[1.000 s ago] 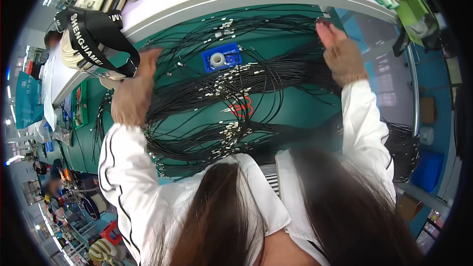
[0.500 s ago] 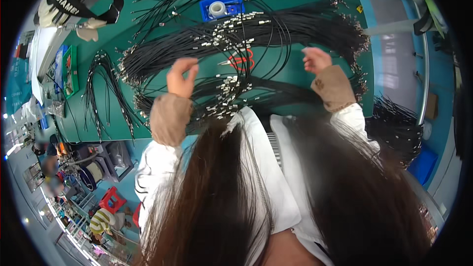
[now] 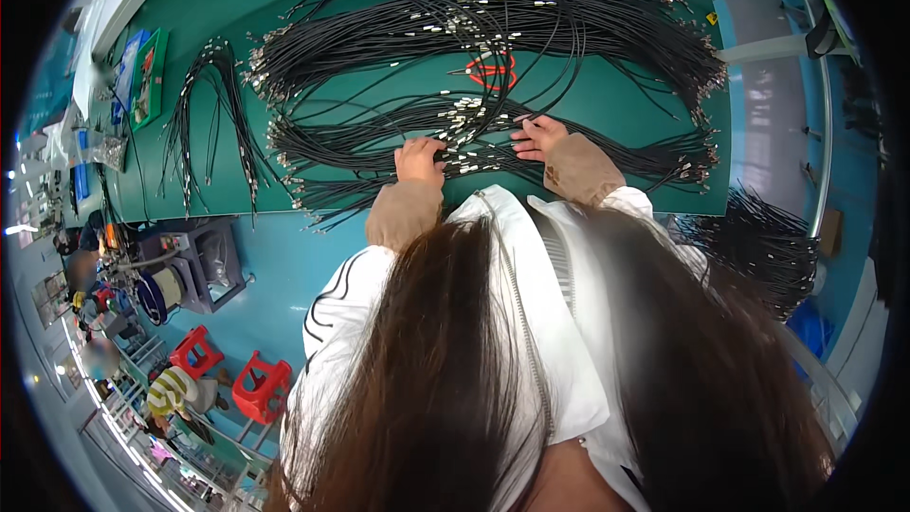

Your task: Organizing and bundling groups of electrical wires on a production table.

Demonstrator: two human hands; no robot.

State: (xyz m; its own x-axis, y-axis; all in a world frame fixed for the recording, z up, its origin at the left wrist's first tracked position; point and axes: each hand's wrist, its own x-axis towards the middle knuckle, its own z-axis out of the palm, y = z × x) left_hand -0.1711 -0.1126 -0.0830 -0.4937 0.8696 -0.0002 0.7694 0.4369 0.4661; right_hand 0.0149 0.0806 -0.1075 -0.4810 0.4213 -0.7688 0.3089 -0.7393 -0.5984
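Left hand [image 3: 419, 161] and right hand [image 3: 542, 138] now reach the cable bundle [image 3: 466, 140] beneath, centring work there; their grip I can't tell.

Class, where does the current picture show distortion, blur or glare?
Head view: the metal pole at right bows along the fisheye rim; head view: the hair at right looks hazy, the left hand and black cables fairly sharp; head view: a white light glares at far left.

White zip jacket [image 3: 572, 360], black piping [image 3: 334, 286], brown cuffs [image 3: 406, 215], striped top [image 3: 559, 270]
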